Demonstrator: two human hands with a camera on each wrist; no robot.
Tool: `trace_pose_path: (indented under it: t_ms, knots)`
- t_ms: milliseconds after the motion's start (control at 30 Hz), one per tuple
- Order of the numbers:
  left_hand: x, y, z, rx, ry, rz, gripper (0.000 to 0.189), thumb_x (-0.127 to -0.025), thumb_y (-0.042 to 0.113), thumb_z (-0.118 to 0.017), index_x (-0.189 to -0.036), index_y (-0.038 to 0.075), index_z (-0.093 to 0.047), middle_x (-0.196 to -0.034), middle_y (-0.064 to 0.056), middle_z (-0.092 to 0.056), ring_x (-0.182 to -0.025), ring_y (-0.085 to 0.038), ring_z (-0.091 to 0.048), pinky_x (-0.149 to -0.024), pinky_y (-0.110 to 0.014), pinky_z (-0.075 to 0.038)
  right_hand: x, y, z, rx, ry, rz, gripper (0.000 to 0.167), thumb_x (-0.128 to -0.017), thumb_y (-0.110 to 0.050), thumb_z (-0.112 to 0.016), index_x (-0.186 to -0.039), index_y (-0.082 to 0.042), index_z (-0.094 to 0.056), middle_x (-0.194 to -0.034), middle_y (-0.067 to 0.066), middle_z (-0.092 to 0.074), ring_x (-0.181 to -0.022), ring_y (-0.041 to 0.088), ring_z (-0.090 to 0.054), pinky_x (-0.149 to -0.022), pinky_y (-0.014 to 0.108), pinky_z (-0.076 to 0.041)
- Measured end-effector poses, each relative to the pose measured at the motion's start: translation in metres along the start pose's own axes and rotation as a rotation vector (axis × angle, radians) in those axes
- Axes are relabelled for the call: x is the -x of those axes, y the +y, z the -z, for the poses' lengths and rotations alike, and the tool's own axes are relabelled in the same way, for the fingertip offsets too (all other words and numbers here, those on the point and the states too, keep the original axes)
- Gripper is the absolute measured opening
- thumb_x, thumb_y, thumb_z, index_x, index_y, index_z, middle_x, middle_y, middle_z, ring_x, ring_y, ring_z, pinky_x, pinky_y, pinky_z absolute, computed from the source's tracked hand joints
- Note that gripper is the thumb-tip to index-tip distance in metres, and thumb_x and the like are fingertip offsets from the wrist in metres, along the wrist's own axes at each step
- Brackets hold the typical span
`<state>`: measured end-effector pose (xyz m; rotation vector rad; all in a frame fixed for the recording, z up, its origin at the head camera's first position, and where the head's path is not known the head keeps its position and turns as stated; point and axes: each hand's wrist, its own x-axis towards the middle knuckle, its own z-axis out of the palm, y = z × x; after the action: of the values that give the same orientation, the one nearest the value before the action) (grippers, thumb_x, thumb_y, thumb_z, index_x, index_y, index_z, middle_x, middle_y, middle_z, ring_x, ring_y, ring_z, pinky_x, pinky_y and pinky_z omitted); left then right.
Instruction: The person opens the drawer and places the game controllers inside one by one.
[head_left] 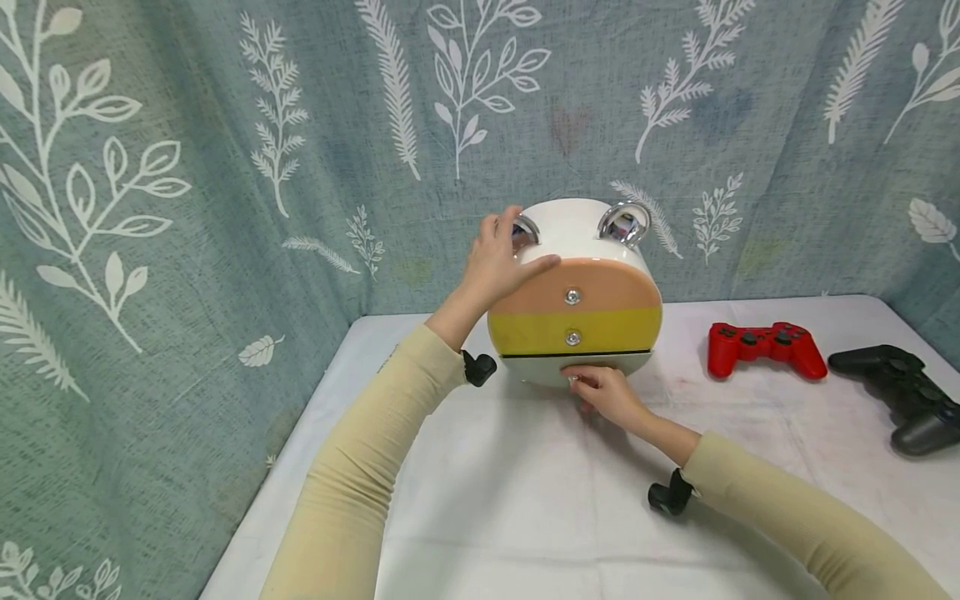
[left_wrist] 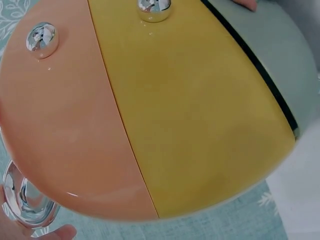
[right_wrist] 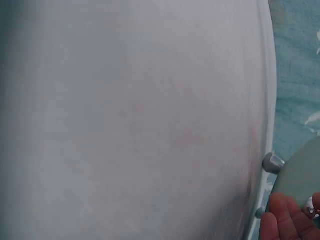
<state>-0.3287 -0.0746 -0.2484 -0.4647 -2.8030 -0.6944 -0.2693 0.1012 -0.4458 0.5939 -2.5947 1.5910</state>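
Observation:
A rounded drawer box (head_left: 570,221) with a white top stands on the table, its front split into orange, yellow and pale green drawers. My left hand (head_left: 491,260) holds its upper left, fingers bent over the left chrome ring (left_wrist: 31,204) and thumb lying along the top front edge. At the bottom, my right hand (head_left: 611,398) pinches the small knob (right_wrist: 310,205) of the pale green drawer (head_left: 528,367). A thin dark gap shows between this drawer and the yellow drawer (left_wrist: 200,115). Chrome knobs on the orange drawer (head_left: 532,283) and the yellow one are untouched.
A red game controller (head_left: 767,348) lies right of the drawer box, with a black game controller (head_left: 900,396) farther right near the table edge. Behind the white-covered table (head_left: 480,517) hangs a green leaf-patterned curtain (head_left: 315,125). Silvery feet (right_wrist: 272,163) show under the box.

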Motion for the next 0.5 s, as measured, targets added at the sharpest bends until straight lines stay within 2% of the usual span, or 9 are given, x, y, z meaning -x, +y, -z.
trace_pose_path:
  t_ms: [333,500]
  knots:
    - [-0.0009,-0.0002,-0.0009,0.007,-0.001,0.000,0.092,-0.072,0.066,-0.061,-0.144,0.026,-0.019,-0.145,-0.010,-0.019,-0.125,-0.036,-0.033,-0.097,-0.051,-0.034,-0.0043,0.0018,0.0022,0.003,0.006,0.019,0.023,-0.090,-0.005,-0.056,-0.110,0.000,-0.065,-0.078,0.020,-0.063,-0.054,0.028,-0.058,-0.049,0.024,-0.045]
    - [-0.0011,-0.0009,-0.0002,0.011,-0.011,0.001,0.092,-0.073,0.066,-0.061,-0.144,0.026,-0.019,-0.146,-0.010,-0.017,-0.126,-0.036,-0.032,-0.098,-0.052,-0.033,-0.0073,0.0002,0.0036,-0.046,0.007,0.014,0.022,-0.089,-0.003,-0.056,-0.108,0.004,-0.065,-0.085,0.024,-0.064,-0.065,0.032,-0.064,-0.055,0.027,-0.051]
